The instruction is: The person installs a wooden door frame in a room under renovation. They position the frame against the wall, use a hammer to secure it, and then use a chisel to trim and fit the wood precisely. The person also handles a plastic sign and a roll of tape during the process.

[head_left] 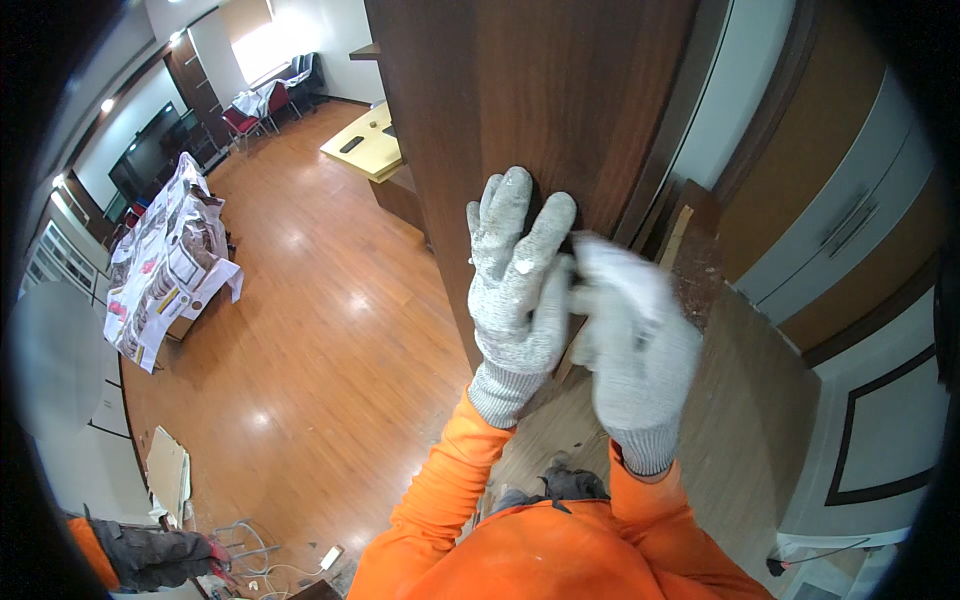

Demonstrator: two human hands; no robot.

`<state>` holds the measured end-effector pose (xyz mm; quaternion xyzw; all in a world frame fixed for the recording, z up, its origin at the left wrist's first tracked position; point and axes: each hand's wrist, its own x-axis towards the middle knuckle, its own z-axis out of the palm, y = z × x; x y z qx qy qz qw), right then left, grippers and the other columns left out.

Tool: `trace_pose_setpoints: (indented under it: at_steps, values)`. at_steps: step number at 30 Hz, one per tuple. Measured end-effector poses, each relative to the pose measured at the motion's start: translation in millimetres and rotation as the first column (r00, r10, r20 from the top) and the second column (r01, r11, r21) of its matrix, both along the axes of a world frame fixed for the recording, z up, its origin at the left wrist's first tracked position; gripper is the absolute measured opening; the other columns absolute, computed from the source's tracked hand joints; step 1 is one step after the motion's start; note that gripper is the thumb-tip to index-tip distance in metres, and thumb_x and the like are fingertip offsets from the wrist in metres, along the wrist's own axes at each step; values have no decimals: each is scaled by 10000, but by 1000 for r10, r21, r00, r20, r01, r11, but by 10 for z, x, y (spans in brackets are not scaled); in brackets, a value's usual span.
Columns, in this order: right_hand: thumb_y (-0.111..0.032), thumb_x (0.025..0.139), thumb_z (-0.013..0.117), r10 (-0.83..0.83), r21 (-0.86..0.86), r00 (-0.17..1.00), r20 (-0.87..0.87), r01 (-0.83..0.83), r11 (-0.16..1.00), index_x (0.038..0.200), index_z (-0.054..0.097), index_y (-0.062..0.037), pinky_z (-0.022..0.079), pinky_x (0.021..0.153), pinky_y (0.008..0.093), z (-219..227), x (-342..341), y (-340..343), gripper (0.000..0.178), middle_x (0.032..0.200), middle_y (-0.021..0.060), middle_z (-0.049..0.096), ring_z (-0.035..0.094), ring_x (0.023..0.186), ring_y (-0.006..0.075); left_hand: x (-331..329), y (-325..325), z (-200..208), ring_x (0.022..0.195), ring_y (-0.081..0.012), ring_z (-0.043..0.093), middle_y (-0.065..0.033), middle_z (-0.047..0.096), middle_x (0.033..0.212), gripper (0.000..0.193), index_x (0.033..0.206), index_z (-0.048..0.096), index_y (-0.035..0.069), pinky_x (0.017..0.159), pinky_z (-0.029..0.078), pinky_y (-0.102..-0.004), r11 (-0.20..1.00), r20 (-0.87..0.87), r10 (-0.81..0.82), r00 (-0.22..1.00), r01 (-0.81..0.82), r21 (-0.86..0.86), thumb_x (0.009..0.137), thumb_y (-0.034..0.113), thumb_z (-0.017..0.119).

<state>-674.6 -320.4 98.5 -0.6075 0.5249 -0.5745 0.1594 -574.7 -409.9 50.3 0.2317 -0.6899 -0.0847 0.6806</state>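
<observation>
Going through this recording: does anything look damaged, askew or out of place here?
Yes, lower left: what looks like a white power strip and its cable lie loose on the wooden floor, near leaning boards, which looks untidy. The right hand is just motion-blurred.

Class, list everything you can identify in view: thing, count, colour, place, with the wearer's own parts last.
Wooden panel: one, dark brown, top centre
Desk: one, yellow top, left of panel
Printed sheet: at least one, mostly white, draped at left
Screen: at least one, black, far left
Chairs: several, red or dark, upper left
Window: one, bright white, upper left
Cabinet doors: two, pale grey, right
Boards: count unclear, pale, lower left
Co-worker: one, orange and dark clothing, lower left
Floor: one, orange-brown, left
Sleeves: two, orange, bottom
Left hand: one, grey glove, before panel
Right hand: one, grey glove, blurred, beside left
</observation>
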Motion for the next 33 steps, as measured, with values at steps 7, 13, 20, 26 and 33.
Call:
trace_pose_setpoints:
  at_steps: [7,13,20,26,33]
  values:
    - [-68,1010,486,182,-193,930,318,-125,973,1263,623,19,549,613,251,-274,186,-62,301,927,125,713,658,673,91,393,-162,-105,1494,-334,336,-224,361,1598,580,1479,484,2,1214,274,-420,966,-62,-123,990,134,222,934,124,642]
    - [-71,981,501,79,-280,902,424,47,959,1186,603,72,536,599,266,-358,59,-229,270,926,133,679,638,691,109,299,-172,-166,1540,-438,145,-283,130,1657,1307,1601,170,4,1247,163,-486,967,267,71,961,-132,219,629,471,909]
    - [-84,983,534,171,-212,907,386,-93,973,1144,613,104,523,607,258,-358,-141,-165,259,877,130,673,643,698,120,249,-156,-205,1542,-479,14,-325,3,1653,1533,1600,33,-31,1257,72,-510,940,343,126,931,-222,258,532,620,920]
    - [-77,975,494,175,-334,955,241,-88,939,1128,619,89,494,542,267,-382,-222,-259,258,769,121,665,600,592,120,286,-143,-190,1546,-467,7,-326,-11,1651,1565,1601,3,-27,1256,74,-509,938,402,115,908,-233,258,522,636,922]
    - [-43,977,502,227,-280,942,245,-156,947,1181,617,82,491,547,248,-380,-298,-235,266,828,121,681,611,634,112,277,-149,-160,1543,-473,47,-318,22,1651,1525,1600,32,-14,1253,120,-504,945,366,129,922,-226,236,545,645,914]
